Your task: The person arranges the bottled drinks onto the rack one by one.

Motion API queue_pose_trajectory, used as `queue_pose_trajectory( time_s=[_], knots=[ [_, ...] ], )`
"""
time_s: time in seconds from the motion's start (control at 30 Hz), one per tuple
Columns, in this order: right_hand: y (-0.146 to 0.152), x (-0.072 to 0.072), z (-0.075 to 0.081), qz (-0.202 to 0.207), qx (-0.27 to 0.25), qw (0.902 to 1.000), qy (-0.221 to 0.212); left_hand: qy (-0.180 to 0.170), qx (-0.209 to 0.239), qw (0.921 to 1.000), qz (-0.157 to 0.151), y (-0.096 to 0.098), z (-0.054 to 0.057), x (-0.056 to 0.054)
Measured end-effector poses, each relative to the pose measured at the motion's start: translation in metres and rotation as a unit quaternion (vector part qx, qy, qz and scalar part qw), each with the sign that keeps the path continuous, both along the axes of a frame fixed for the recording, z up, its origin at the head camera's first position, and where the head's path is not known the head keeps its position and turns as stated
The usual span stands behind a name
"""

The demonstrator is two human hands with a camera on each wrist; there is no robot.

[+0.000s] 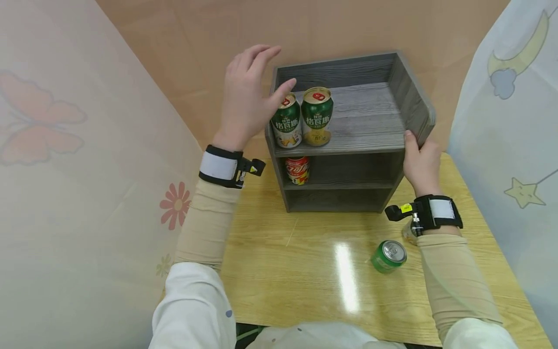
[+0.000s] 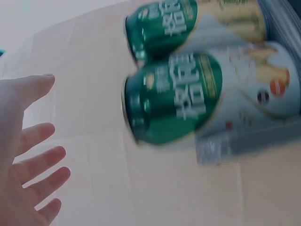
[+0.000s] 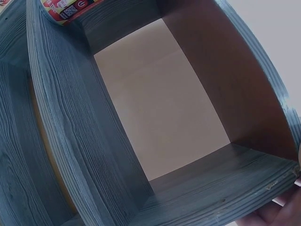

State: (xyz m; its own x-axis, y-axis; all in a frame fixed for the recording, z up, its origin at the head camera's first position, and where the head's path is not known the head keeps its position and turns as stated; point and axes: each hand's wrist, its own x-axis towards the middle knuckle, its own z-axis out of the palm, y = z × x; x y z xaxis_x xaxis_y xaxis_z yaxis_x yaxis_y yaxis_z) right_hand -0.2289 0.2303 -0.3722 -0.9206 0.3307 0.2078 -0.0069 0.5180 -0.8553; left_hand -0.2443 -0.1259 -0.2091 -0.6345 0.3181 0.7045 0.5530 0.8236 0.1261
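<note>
Two green-and-white drink cans stand side by side at the left end of the grey wooden shelf's (image 1: 359, 114) top level: the left can (image 1: 287, 125) and the right can (image 1: 317, 116). My left hand (image 1: 246, 97) is raised beside them, thumb and fingers spread and holding nothing. In the left wrist view a gap shows between that hand (image 2: 21, 165) and the nearer can (image 2: 164, 99). With the thumb at the front edge, my right hand (image 1: 423, 162) grips the shelf's right side; the right wrist view shows its fingers (image 3: 277, 209) partly, around the outer side.
A red can (image 1: 298, 170) stands at the left of the middle level. On the wooden table (image 1: 296, 271), a green can (image 1: 389, 256) stands in front of the shelf, near another can (image 1: 409, 233) partly hidden by the right wrist. Patterned cloths (image 1: 87, 218) hang around the table.
</note>
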Motion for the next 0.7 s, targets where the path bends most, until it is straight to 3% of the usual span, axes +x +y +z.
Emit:
queue_pose_trajectory(
  time_s=[0.17,0.43,0.7],
  knots=[
    [0.001,-0.001,-0.001,-0.003,-0.001,1.0,-0.002,-0.007,0.029,0.9995,0.011,-0.018,-0.002,0.0],
    [0.001,0.0,-0.001,-0.002,-0.004,1.0,-0.006,-0.049,0.048,0.9958,0.06,-0.04,-0.007,0.001],
    [0.001,0.0,0.0,0.0,-0.01,0.9999,-0.011,-0.092,0.058,0.9883,0.107,-0.061,-0.019,-0.001]
  ],
)
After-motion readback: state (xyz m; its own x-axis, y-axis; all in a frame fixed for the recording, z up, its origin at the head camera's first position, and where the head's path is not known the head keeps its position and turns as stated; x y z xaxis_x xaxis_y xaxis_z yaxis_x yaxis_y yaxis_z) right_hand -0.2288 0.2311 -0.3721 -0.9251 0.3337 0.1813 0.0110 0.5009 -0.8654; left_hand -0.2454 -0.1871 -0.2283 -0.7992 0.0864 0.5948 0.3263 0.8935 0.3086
